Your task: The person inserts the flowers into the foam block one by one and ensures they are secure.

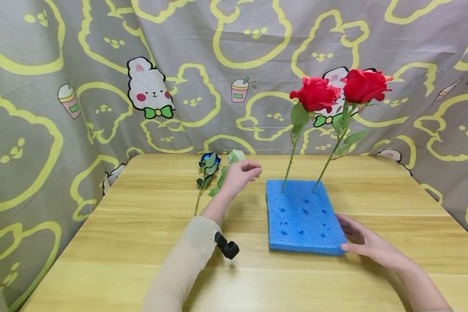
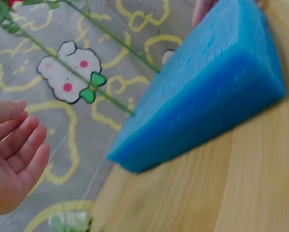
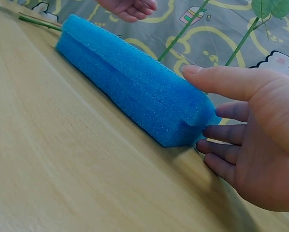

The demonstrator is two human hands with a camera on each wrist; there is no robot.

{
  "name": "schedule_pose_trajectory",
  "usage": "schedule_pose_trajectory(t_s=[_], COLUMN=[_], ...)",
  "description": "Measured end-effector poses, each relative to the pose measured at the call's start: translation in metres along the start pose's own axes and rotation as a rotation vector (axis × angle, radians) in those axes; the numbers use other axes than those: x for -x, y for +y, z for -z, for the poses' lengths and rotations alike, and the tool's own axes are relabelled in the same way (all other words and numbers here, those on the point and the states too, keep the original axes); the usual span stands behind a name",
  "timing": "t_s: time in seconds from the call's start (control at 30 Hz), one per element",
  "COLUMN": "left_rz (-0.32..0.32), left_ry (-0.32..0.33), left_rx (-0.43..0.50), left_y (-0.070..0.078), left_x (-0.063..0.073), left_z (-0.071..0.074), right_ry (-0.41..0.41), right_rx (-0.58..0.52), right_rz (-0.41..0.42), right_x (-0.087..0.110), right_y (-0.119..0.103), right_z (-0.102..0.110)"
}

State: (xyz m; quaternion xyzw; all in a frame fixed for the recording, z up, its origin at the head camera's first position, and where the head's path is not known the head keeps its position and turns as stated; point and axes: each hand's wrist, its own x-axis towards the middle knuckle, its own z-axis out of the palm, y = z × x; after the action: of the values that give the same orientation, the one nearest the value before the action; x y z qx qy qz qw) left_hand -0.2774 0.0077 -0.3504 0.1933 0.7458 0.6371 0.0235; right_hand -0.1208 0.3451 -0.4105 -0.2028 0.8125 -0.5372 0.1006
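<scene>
Grey curtain (image 1: 196,39) with yellow outlined animal figures forms the backdrop. Wooden table (image 1: 121,242) extends in front of it.

Blue foam block (image 1: 312,225) lies flat on the table, right of centre in the head view, broad face up.

Pale sleeve (image 1: 183,264) covers the left forearm, which reaches across the table left of the block.

Two red roses are set in the block's far part: the left rose (image 1: 316,94) near the far left corner, the right rose (image 1: 365,86) near the far right corner. Both stems lean rightward in the head view; leaves attached.

Blue flower (image 1: 209,160) and white flower (image 1: 236,155) lie side by side on the table, left of the block, heads toward the far edge. White one partly hidden by the left arm.

Right hand (image 1: 368,242) at the block's near right corner: thumb on the edge, fingers extended and slightly bent against the side, touching without wrapping round.

Left hand (image 1: 242,175) raised between the flowers and the block. Fingers loosely bent, holding nothing.

Black device (image 1: 228,248) sits on the left cuff.

Small holes (image 1: 305,211) dot the block's top.
</scene>
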Motion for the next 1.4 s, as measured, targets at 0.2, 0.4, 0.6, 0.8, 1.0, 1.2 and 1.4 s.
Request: schedule_pose_trajectory(t_s=[0.2,0.4,0.6,0.8,1.0,1.2,1.4], left_rz=[0.051,0.092,0.106,0.144,0.177,0.198,0.241], left_ry=[0.025,0.056,0.091,0.122,0.155,0.140,0.132], left_rx=[-0.012,-0.047,-0.057,-0.129,-0.149,-0.177,-0.229], left_y=[0.000,-0.003,-0.005,-0.007,-0.009,-0.012,-0.024], left_x=[0.015,0.035,0.053,0.069,0.081,0.091,0.099], left_z=[0.024,0.046,0.064,0.082,0.102,0.117,0.124], right_ry=[0.001,-0.001,-0.002,0.002,-0.001,0.002,-0.004], right_rx=[0.001,0.005,0.010,0.014,0.005,0.014,0.010], right_rz=[0.001,0.001,0.004,0.013,0.021,0.025,0.023], right_x=[0.000,-0.001,-0.001,0.000,0.000,0.000,0.000], right_y=[-0.001,-0.001,-0.001,-0.001,-0.001,0.000,0.001], right_z=[0.000,0.000,0.001,0.001,0.001,0.001,0.001])
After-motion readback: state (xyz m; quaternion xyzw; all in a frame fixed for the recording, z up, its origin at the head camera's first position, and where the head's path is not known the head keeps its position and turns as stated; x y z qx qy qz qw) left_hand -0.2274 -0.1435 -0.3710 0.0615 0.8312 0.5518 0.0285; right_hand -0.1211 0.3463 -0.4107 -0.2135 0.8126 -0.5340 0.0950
